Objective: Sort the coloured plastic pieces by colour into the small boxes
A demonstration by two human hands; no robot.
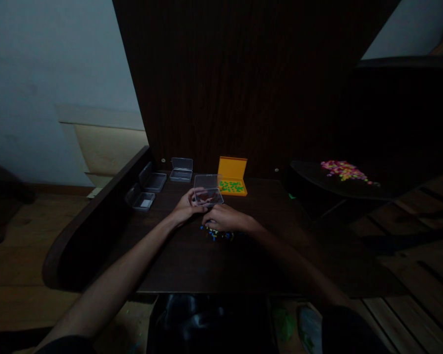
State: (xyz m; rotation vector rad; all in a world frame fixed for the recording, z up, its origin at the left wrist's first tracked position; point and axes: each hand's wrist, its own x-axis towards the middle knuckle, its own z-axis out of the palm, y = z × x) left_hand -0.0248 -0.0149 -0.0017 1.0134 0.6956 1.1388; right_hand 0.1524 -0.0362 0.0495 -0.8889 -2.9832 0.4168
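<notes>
A small clear plastic box [207, 192] with its lid raised sits on the dark wooden table [177, 260]. My left hand [185, 207] rests against its near left side, fingers curled around the box. Palm down, my right hand [227, 219] lies over a small pile of coloured beads [217, 235], its fingers bent toward the left hand; what they pinch is hidden. Behind, an orange box [232, 178] stands open with green beads inside.
Three more clear boxes lie open at the back left: one [181, 170] near the wall, one [153, 180] beside it, one [141, 199] nearest the raised table edge. A pile of pink and yellow beads [343, 170] sits on a dark round surface at right.
</notes>
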